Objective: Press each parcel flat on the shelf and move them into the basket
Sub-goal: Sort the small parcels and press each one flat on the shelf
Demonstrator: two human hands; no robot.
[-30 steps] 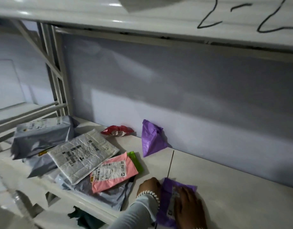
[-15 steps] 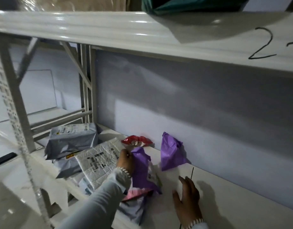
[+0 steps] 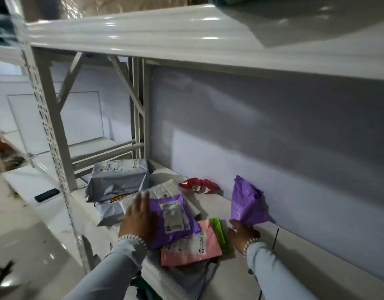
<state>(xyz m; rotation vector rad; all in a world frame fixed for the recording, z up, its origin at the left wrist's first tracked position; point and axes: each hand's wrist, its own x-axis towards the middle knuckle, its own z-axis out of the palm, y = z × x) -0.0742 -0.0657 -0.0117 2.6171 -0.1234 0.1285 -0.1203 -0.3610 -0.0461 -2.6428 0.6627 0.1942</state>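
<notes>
A flat purple parcel [image 3: 172, 219] with a white label lies on top of the pile of parcels on the white shelf [image 3: 295, 263]. My left hand [image 3: 137, 217] rests on its left edge with straight fingers. A second purple parcel [image 3: 247, 202] stands crumpled against the back wall. My right hand [image 3: 243, 232] grips its lower corner. Under the flat parcel lie a pink parcel [image 3: 199, 247], a white parcel [image 3: 163, 189] and grey parcels [image 3: 119, 178]. No basket is in view.
A red crumpled packet [image 3: 199, 185] lies near the back wall, and a green packet [image 3: 221, 232] sits beside the pink parcel. The upper shelf beam [image 3: 186, 40] hangs overhead. A perforated upright post [image 3: 54, 137] stands left. A dark phone [image 3: 47, 194] lies on the neighbouring surface.
My left hand has laid the purple parcel on top of the pile at the left. My right hand left the shelf surface and took hold of the standing purple parcel.
</notes>
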